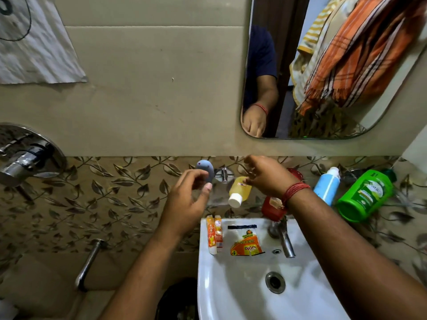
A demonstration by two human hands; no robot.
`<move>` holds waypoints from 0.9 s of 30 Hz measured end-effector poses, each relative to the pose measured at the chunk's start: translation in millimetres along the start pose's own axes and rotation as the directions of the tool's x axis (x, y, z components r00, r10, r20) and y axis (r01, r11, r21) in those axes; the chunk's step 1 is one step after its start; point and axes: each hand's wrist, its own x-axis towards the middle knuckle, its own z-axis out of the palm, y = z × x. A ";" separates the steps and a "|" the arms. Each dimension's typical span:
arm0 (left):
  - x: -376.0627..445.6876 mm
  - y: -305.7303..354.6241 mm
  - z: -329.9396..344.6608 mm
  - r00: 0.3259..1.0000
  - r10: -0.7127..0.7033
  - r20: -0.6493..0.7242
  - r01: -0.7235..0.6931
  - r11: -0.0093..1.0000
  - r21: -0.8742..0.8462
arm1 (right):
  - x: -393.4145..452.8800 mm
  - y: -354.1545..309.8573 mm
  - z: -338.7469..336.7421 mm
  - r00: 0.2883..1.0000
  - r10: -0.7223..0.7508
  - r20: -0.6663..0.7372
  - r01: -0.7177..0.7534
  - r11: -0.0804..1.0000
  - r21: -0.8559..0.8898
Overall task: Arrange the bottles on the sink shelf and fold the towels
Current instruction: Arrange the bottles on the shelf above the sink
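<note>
Head view. L hand point(187, 199) raised before the wall, fingers loosely curled, grip holding nothing; a grey object point(206, 172) sits just behind its fingertips. R hand point(265, 175) w/ fingers spread, grip wide, just beside the yellow bottle point(239, 190) on the shelf; contact cannot be told. Red bottle point(273, 207) under the R wrist; blue bottle point(327, 185) and green bottle point(365, 195) further right. Towels point(346, 54) reflected in mirror point(265, 54). Sink point(242, 285) below carries sachets.

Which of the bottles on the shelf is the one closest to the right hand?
The yellow bottle with the white cap: the right hand's fingertips are right at it. The blue bottle and green bottle stand farther right.
</note>
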 end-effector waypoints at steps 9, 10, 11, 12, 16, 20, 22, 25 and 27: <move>30.6 29.7 68.6 0.933 -0.224 0.283 0.168 0.963 0.209 | -3.1 -2.3 13.0 0.990 0.087 0.110 -0.076 0.992 -0.101; 34.8 29.6 74.3 0.925 -0.264 0.274 0.193 0.946 0.261 | -1.3 -4.1 14.9 0.989 0.092 0.112 -0.080 0.991 -0.109; 38.5 29.3 79.2 0.913 -0.306 0.269 0.216 0.923 0.319 | 0.5 -5.7 15.9 0.988 0.096 0.117 -0.083 0.990 -0.115; 42.0 28.7 83.4 0.900 -0.345 0.266 0.235 0.899 0.369 | 2.0 -7.1 16.6 0.987 0.102 0.124 -0.087 0.989 -0.119; 52.8 25.7 91.9 0.862 -0.436 0.258 0.298 0.849 0.436 | 6.7 -7.9 19.4 0.982 0.131 0.137 -0.116 0.987 -0.108; 58.0 22.6 92.6 0.843 -0.474 0.254 0.353 0.844 0.405 | 11.5 -4.7 23.0 0.976 0.166 0.141 -0.163 0.986 -0.033; 58.0 22.2 90.4 0.846 -0.476 0.242 0.387 0.859 0.335 | 12.7 -2.1 21.3 0.973 0.179 0.145 -0.186 0.982 0.033; 56.9 22.8 86.7 0.878 -0.449 0.168 0.422 0.890 0.172 | 13.2 5.1 19.4 0.971 0.212 0.111 -0.230 0.956 0.182; 56.7 25.7 85.9 0.909 -0.403 0.102 0.394 0.914 0.097 | 11.7 7.7 17.1 0.972 0.224 0.071 -0.235 0.925 0.300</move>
